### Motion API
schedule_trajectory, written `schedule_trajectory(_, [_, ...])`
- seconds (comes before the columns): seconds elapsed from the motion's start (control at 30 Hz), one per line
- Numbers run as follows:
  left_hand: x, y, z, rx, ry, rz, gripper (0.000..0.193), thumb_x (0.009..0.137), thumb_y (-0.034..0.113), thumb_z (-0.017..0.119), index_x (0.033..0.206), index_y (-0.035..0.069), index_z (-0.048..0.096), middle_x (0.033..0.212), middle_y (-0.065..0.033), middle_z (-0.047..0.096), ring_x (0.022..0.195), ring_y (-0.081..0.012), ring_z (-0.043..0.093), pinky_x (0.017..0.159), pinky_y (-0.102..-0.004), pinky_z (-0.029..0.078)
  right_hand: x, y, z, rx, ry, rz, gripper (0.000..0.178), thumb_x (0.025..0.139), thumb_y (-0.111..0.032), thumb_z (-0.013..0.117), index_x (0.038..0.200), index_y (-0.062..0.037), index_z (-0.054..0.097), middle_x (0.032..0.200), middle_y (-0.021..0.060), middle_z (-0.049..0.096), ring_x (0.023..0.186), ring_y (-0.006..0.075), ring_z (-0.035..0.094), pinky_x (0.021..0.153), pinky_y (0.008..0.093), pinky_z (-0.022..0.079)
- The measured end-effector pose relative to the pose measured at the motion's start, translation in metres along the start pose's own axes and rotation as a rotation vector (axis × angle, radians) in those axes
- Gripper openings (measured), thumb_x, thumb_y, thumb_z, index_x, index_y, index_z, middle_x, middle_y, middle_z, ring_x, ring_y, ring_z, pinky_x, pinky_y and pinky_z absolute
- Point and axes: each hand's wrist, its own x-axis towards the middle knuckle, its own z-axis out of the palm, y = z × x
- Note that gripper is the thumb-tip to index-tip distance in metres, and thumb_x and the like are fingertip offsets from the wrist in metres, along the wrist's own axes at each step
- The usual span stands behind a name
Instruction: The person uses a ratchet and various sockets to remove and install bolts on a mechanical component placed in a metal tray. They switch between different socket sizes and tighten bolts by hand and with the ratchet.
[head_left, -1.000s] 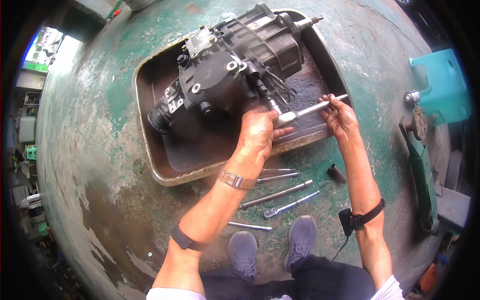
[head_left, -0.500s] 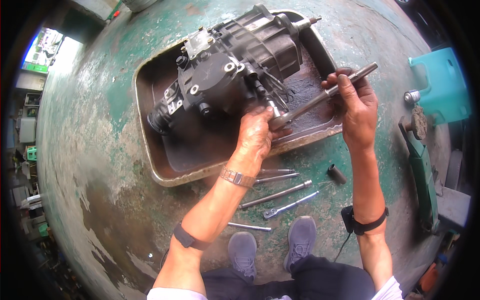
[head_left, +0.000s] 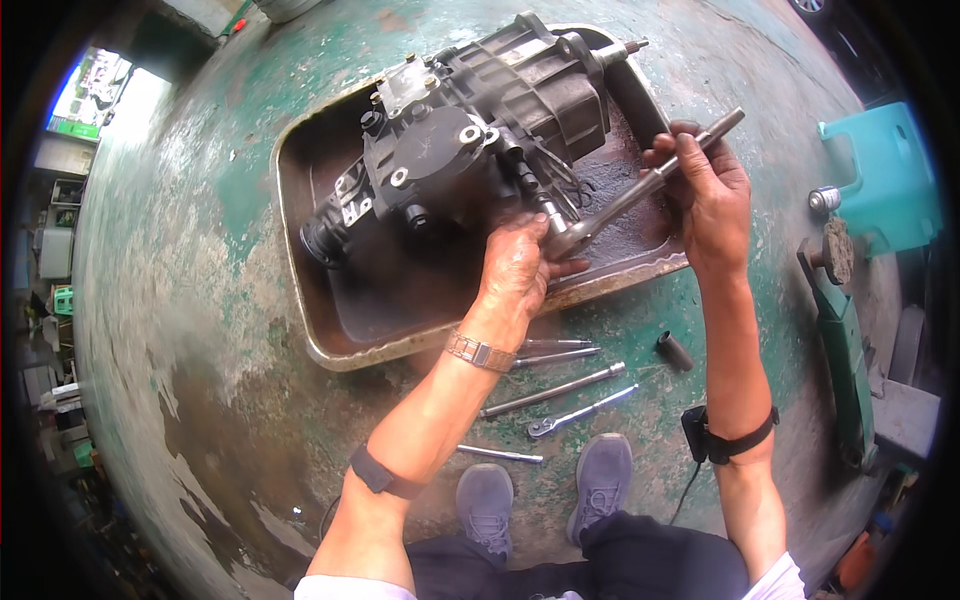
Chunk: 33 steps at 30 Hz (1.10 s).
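The right hand (head_left: 718,205) is now closing its fingers around the handle of the ratchet wrench (head_left: 622,208), with the handle's end showing beyond the grip, toward the far right. This fuller hold is probably giving the arm better leverage in the turning work. The left hand (head_left: 512,265) is staying half curled at the wrench's head, with one finger pointing right; how tightly it is pressing is impossible to tell. The head is meeting a bright socket (head_left: 557,216) at the near right side of the dark metal housing (head_left: 430,150), which is resting in the metal tray (head_left: 420,344) on the floor (head_left: 230,300)

Compared with a second ago, when the right fingertips were holding the handle loosely, the handle is pointing farther away and the right hand is sitting farther right, while the spare ratchet (head_left: 565,418) is lying unmoved near the shoes (head_left: 603,480)
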Motion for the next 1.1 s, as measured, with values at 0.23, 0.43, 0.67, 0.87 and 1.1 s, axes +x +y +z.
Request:
schedule_trajectory(0.23, [-0.004, 0.003, 0.01, 0.085, 0.087, 0.028, 0.023, 0.098, 0.008, 0.05, 0.117, -0.004, 0.047, 0.117, -0.0152, 0.054, 0.094, -0.033, 0.065, 0.067, -0.05, 0.062, 0.013, 0.072, -0.06, 0.123, 0.31, 0.424, 0.021, 0.098, -0.016, 0.056, 0.111, 0.0006, 0.054, 0.103, 0.016, 0.066, 0.093, 0.0296, 0.068, 0.077, 0.0402, 0.06])
schedule_trajectory(0.43, [-0.005, 0.002, 0.012, 0.166, 0.156, 0.036, 0.028, 0.098, 0.008, 0.05, 0.122, -0.005, 0.048, 0.119, -0.0158, 0.055, 0.093, -0.0305, 0.065, 0.065, -0.0435, 0.063, 0.003, 0.075, -0.063, 0.181, 0.293, 0.453, 0.02, 0.097, -0.015, 0.057, 0.109, 0.0008, 0.054, 0.102, 0.0169, 0.064, 0.094, 0.033, 0.067, 0.073, 0.0451, 0.06])
schedule_trajectory(0.67, [-0.006, -0.004, 0.003, 0.162, 0.081, 0.047, 0.024, 0.098, 0.013, 0.053, 0.117, -0.002, 0.055, 0.103, -0.0122, 0.063, 0.087, -0.0257, 0.067, 0.064, -0.0399, 0.062, -0.014, 0.04, -0.044, 0.155, 0.229, 0.274, 0.018, 0.097, -0.018, 0.059, 0.102, -0.0003, 0.056, 0.091, 0.0117, 0.065, 0.084, 0.0257, 0.068, 0.075, 0.0383, 0.06])
schedule_trajectory(0.87, [-0.005, -0.004, 0.002, 0.148, 0.083, -0.028, 0.023, 0.099, 0.014, 0.053, 0.116, -0.001, 0.054, 0.1, -0.0129, 0.064, 0.086, -0.024, 0.067, 0.063, -0.0394, 0.062, -0.034, -0.003, -0.005, -0.015, 0.136, 0.077, 0.017, 0.097, -0.016, 0.06, 0.105, -0.0014, 0.058, 0.091, 0.0088, 0.067, 0.083, 0.0191, 0.068, 0.075, 0.0316, 0.057])
schedule_trajectory(1.1, [0.001, -0.01, -0.002, 0.049, 0.0, 0.012, 0.027, 0.099, 0.017, 0.05, 0.12, -0.001, 0.05, 0.106, -0.0129, 0.063, 0.091, -0.0248, 0.066, 0.066, -0.0427, 0.06, -0.05, -0.031, 0.049, -0.34, -0.1, -0.295, 0.014, 0.089, -0.005, 0.069, 0.1, 0.0005, 0.061, 0.084, 0.0071, 0.067, 0.074, 0.0134, 0.064, 0.068, 0.0249, 0.051])
